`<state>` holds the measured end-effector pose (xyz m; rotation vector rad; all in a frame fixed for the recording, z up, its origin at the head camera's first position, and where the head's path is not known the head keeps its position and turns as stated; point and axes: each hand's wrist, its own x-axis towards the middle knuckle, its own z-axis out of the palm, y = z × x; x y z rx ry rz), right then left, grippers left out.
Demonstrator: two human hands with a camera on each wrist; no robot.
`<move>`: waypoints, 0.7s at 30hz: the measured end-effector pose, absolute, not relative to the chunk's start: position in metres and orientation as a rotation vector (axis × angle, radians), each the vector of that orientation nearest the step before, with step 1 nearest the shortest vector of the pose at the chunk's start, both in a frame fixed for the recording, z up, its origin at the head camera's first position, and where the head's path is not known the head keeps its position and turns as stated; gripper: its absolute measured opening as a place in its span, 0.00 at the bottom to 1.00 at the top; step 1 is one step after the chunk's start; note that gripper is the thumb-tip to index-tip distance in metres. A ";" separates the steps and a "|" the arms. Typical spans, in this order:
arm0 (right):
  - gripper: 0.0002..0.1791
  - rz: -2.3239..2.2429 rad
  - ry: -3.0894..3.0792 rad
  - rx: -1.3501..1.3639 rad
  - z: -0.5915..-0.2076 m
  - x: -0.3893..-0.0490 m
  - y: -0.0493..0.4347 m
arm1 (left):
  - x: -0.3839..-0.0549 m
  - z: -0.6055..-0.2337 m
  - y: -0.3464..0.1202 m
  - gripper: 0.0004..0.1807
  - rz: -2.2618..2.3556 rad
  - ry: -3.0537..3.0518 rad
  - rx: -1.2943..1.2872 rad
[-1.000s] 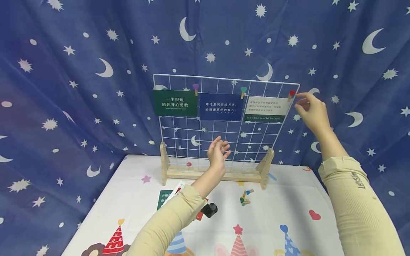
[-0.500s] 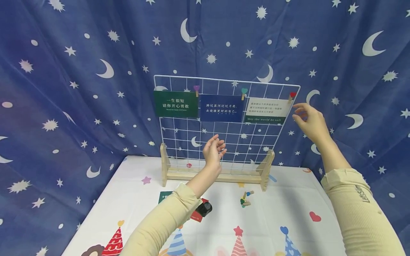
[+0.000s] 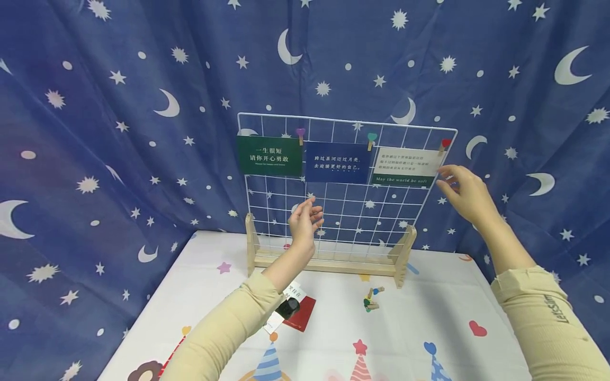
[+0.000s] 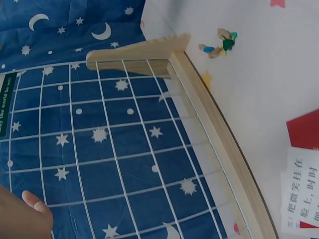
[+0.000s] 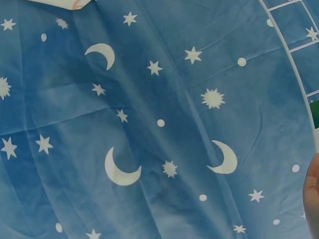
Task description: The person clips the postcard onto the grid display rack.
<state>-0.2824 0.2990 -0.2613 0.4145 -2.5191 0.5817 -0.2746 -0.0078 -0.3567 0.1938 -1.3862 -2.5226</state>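
Note:
A white wire grid (image 3: 343, 203) stands upright in a wooden base. Three cards hang in a row near its top: a green card (image 3: 270, 156), a blue card (image 3: 337, 163) and a white-and-green card (image 3: 405, 166). Small clothespins hold them, topped by a purple heart (image 3: 301, 133), a teal heart (image 3: 372, 138) and a red heart (image 3: 445, 144). My right hand (image 3: 469, 196), fingers loosely bent, is beside the lower right edge of the white-and-green card; whether it touches is unclear. My left hand (image 3: 304, 222) hovers before the grid with relaxed fingers, holding nothing.
On the white patterned tablecloth (image 3: 333, 344) lie several loose clothespins (image 3: 371, 300), right of centre. A red card (image 3: 302, 315) and white cards lie partly behind the left forearm, with a black object (image 3: 288, 308) on top. A blue star-and-moon curtain (image 3: 143, 159) hangs behind the grid.
My right hand has moved down from beside the red-heart clothespin to the card's lower edge. The left hand has drifted left, uncovering more of the red card. The hanging cards stay put.

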 end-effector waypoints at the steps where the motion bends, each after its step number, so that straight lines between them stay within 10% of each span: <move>1: 0.18 0.582 -2.517 0.420 -0.262 -0.283 0.298 | -0.275 -0.357 -0.010 0.16 -2.518 -1.390 0.192; 21: 0.14 0.623 -2.423 0.494 -0.292 -0.272 0.289 | -0.275 -0.372 -0.045 0.14 -2.166 -1.757 -0.119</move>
